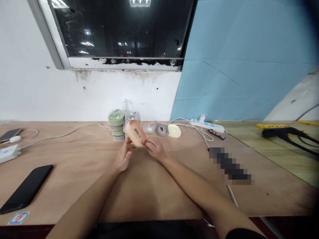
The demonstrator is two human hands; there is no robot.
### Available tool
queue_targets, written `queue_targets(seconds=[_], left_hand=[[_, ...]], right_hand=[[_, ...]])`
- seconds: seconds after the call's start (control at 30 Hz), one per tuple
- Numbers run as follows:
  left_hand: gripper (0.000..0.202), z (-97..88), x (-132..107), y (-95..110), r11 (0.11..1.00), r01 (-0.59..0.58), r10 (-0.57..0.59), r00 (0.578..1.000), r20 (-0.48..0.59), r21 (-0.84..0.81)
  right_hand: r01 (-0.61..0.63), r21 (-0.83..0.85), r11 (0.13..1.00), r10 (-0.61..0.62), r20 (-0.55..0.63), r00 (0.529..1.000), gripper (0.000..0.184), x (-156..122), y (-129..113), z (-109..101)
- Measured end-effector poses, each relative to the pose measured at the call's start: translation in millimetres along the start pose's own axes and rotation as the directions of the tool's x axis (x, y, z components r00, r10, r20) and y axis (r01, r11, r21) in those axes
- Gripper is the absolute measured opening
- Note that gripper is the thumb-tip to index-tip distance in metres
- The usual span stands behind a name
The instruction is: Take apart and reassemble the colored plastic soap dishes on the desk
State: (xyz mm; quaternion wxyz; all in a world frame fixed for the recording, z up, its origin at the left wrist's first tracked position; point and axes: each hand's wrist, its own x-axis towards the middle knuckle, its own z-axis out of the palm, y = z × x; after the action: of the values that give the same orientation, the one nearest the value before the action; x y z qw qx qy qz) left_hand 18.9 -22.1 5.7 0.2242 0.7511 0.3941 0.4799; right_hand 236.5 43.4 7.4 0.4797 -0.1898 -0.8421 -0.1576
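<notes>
A peach-coloured oval plastic piece with a dark slot (136,132) is held above the light wooden surface (149,196), its long axis slanting from far left to near right. The right hand (156,148) is nearer, its fingers pinching the near end. The left hand (124,156) curls just below, its fingertips perhaps touching the lower edge, though the view there is poor. A stack of round green and grey cases (116,124) stands just beyond, to the far left.

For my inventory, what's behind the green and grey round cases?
Behind the stacked green and grey round cases stands a clear plastic bottle; the cases hide its lower part.
</notes>
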Motion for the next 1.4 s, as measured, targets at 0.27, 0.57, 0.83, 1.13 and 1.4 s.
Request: queue_targets(seconds=[0.27,0.57,0.83,1.13,1.4], left_hand=[[0.056,-2.5,1.3,4.1,0.998,0.054,-0.056,0.996,0.064,0.022],[0.048,-3.4,2.6,8.9,0.993,0.062,-0.071,0.994,0.086,0.102],[0.046,-4.2,3.2,12.0,0.989,0.071,-0.087,0.989,0.123,0.128],[0.047,-4.2,3.1,13.8,0.985,0.092,-0.112,0.984,0.136,0.148],[0.048,-4.6,2.3,17.2,0.984,0.094,-0.118,0.980,0.159,0.154]], right_hand=[[-0.605,-0.204,0.770,0.543,-0.287,0.789,0.027,-23.0,67.6,-20.7],[-0.676,-0.295,0.675,0.682,-0.101,0.725,0.035,-39.9,110.6,-18.4],[-0.667,-0.362,0.651,0.722,0.028,0.691,0.038,-42.6,109.7,-13.5],[-0.664,-0.378,0.646,0.715,-0.009,0.700,0.037,-43.5,108.1,-12.0],[-0.672,-0.336,0.660,0.719,0.026,0.694,0.040,-43.3,107.4,-11.1]])
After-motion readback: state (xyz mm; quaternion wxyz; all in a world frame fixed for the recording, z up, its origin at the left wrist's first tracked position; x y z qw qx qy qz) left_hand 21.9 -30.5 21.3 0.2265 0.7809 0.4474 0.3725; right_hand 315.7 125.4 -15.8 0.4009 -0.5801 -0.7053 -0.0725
